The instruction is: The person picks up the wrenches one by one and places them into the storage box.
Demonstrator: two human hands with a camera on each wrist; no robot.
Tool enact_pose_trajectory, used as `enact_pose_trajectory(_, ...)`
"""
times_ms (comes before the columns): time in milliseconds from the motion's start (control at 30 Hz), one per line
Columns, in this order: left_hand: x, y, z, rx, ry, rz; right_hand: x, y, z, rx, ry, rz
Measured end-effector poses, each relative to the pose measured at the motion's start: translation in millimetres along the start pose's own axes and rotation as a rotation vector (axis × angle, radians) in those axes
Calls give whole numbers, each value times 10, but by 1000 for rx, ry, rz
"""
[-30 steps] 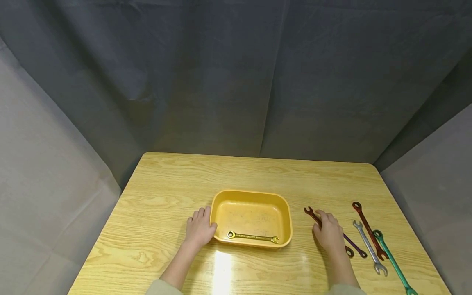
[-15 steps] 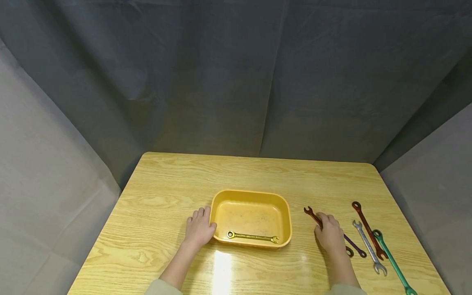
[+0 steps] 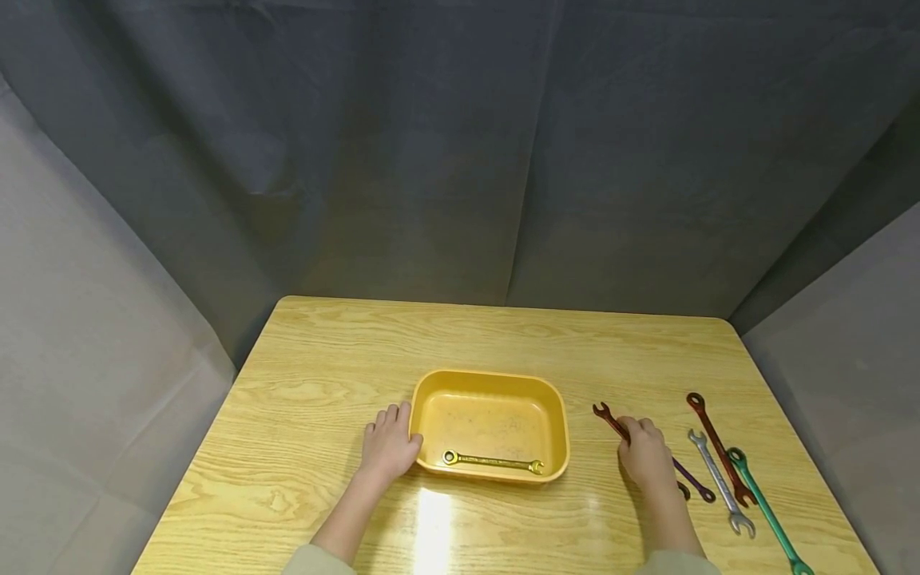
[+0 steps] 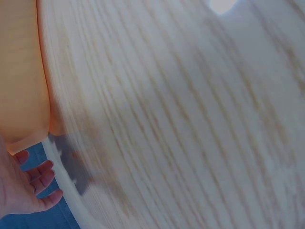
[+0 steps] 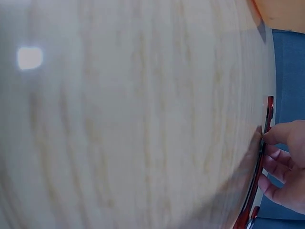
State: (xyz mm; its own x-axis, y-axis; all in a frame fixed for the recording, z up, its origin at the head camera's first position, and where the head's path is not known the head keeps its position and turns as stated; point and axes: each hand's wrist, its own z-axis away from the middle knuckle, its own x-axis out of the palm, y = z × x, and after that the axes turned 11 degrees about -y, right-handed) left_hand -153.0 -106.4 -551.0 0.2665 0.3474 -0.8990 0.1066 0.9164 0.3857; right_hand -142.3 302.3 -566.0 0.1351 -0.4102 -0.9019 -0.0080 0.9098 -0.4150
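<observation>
A yellow plastic tray (image 3: 489, 385) stands mid-table with a gold combination wrench (image 3: 496, 461) lying along its near side. My left hand (image 3: 388, 447) holds the tray's left wall, thumb over the rim and fingers outside; the thumb is hidden in the left wrist view. To the tray's right, my right hand (image 3: 643, 455) pinches a dark red combination wrench (image 3: 611, 421) at its shaft. That wrench's open end points to the far left, and the hand covers its middle. Partly under the same hand lies a purple wrench (image 3: 693, 481). Thumb and fingertips touch the red wrench (image 5: 252, 191) in the right wrist view.
Further right on the wooden table (image 3: 345, 335) lie a silver wrench (image 3: 719, 483), another red wrench (image 3: 711, 435) and a long green wrench (image 3: 769, 511). The red and green ones touch or overlap. Grey curtains (image 3: 460, 160) enclose the back and sides.
My right hand has shifted slightly to the right along the dark red wrench, its fingers drawing in on the shaft. The left hand and tray stay where they were.
</observation>
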Motion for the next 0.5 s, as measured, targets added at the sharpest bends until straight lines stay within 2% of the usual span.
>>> enact_pose_trajectory(200,0,-1,4,-3,-2,2,-35,10,-25,7,-53,-6)
enact_pose_trajectory(500,4,-5,-2,-3,-7,6,-89,58,-69,-35,-91,-4)
